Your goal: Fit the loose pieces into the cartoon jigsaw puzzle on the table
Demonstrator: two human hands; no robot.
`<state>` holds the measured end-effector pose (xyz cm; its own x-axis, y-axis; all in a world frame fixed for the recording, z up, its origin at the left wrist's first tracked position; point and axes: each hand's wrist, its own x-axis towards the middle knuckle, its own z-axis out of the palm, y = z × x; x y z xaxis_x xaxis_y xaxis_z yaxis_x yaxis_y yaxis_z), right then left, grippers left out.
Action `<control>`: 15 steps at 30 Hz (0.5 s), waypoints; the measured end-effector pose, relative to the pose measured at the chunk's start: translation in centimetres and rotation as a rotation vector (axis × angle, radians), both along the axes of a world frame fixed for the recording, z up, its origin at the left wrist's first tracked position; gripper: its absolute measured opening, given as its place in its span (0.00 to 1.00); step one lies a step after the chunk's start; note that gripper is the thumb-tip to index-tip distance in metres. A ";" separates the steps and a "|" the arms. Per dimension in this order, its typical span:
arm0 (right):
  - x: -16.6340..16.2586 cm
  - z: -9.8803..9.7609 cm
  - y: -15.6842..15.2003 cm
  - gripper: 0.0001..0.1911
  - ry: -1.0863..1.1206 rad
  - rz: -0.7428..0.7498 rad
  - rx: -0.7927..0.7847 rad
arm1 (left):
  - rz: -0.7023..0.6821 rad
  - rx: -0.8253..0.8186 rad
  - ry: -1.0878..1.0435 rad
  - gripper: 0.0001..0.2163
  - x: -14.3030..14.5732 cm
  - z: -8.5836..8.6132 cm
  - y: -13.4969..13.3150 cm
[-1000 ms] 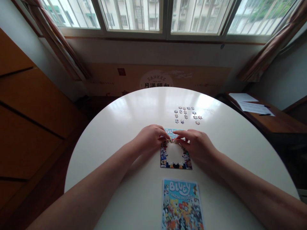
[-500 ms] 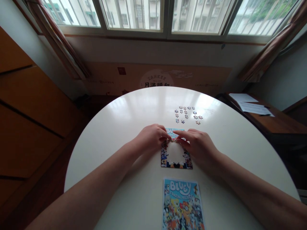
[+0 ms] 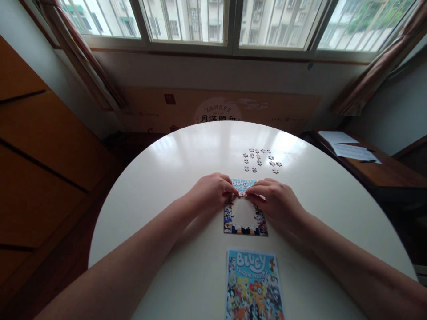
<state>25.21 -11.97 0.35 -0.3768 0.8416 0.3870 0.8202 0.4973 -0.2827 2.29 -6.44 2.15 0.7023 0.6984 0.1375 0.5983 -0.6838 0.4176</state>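
Observation:
A partly assembled jigsaw puzzle (image 3: pixel 227 222) lies flat on the white table, a frame of joined pieces around an open middle. At the inner edge of its blue top part, a small puzzle piece (image 3: pixel 242 194) shows between my fingertips. My left hand (image 3: pixel 213 190) is closed in a pinch at the piece's left side. From the right, my right hand (image 3: pixel 276 195) pinches at its other side, thumb below the index finger. The fingers partly cover the puzzle's upper corners. Nearer me lies a printed picture sheet (image 3: pixel 255 284) reading "Bluey Fanzine Project".
Several loose puzzle pieces (image 3: pixel 259 163) are spread on the round white table (image 3: pixel 160 169) beyond my hands. At the right stands a brown desk (image 3: pixel 373 173) with papers (image 3: pixel 355 150) on it. A wooden cabinet (image 3: pixel 40 146) is at the left.
My right index finger has drawn back and down from the blue lettering to the piece, uncovering more of the puzzle's title. My left hand has hardly moved.

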 end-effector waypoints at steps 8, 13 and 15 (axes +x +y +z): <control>0.2 0.1 -0.1 0.11 -0.035 0.043 -0.018 | -0.008 0.002 0.010 0.14 0.0 0.0 0.1; 0.2 0.1 -0.2 0.11 -0.040 0.046 -0.010 | -0.016 0.019 0.014 0.16 -0.1 -0.1 0.1; 0.3 0.0 -0.2 0.11 -0.042 0.045 -0.006 | -0.021 0.027 0.011 0.17 -0.2 -0.1 0.0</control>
<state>25.51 -12.13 0.32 -0.4301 0.8258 0.3647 0.8083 0.5322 -0.2517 2.10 -6.39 2.01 0.7187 0.6793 0.1484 0.5879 -0.7077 0.3919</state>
